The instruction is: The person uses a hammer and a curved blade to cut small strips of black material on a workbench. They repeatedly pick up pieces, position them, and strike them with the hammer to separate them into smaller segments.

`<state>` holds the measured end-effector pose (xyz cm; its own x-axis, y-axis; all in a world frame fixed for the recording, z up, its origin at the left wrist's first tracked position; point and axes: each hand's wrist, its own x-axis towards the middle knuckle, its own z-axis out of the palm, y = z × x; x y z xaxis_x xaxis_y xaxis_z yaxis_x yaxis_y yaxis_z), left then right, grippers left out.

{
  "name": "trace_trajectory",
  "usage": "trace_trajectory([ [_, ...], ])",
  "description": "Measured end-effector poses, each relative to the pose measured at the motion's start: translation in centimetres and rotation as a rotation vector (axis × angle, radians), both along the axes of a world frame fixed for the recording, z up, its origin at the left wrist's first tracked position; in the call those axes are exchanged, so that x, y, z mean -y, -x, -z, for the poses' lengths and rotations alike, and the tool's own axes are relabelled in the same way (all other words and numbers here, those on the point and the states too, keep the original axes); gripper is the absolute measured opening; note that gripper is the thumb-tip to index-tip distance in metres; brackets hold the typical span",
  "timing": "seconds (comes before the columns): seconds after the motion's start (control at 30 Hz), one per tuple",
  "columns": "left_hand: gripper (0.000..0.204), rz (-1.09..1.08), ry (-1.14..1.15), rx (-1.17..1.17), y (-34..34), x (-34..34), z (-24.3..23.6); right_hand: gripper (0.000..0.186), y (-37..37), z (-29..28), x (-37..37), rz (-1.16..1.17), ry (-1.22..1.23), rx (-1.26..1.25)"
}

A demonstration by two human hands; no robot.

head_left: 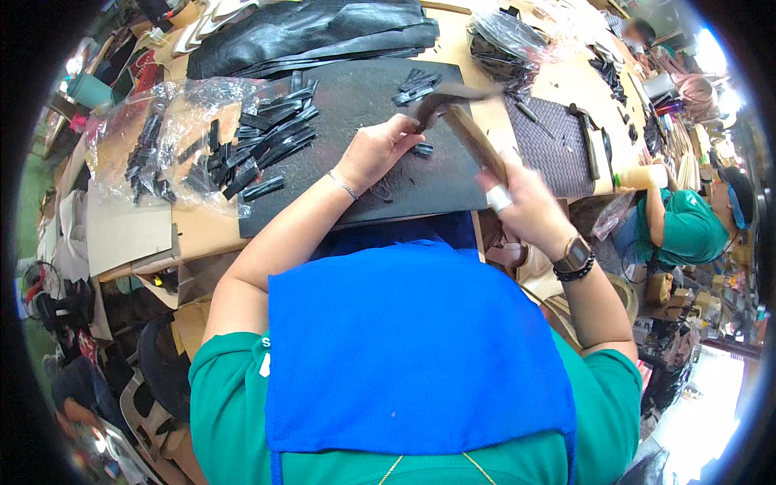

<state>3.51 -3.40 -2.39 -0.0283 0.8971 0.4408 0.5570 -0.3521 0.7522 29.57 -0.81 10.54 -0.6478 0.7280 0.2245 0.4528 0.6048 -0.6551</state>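
My right hand (525,202), with white tape around a finger, grips the wooden handle of a hammer (477,144). The dark hammer head is raised and blurred just beside the fingers of my left hand (380,153). Those fingers are pinched together over a black mat (339,121); what they hold is hidden behind the hammer head and blur. Near the left fingertips a small black folded piece (423,149) lies on the mat. To the left is a loose pile of black strips (275,133), with a short bundle of strips (263,188) close by. Another small bundle (416,85) sits farther back.
Clear plastic sheeting (182,121) covers more strips at the left. Black sheet material (315,32) is stacked at the back. On the right, a second hammer (590,141) and a thin awl-like tool (533,117) rest on a textured dark pad (554,153). A co-worker (687,222) sits at far right.
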Motion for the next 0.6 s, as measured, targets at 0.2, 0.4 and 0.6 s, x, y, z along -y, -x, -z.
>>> trace_trajectory([
  [0.2, 0.018, -0.054, 0.051, 0.101, -0.4, 0.2, -0.4, 0.038, -0.8, 3.7, 1.5, 0.042, 0.155, 0.018],
  [0.4, 0.016, -0.035, 0.192, 0.926, 1.6, -0.8, 0.1, 0.032, -1.0, 7.7, 3.0, 0.121, 0.243, 0.352],
  [0.6, 0.026, -0.095, 0.151, -0.086, 2.8, -0.5, -0.7, 0.031, -1.7, 9.1, 2.7, 0.1, 0.306, 0.188],
])
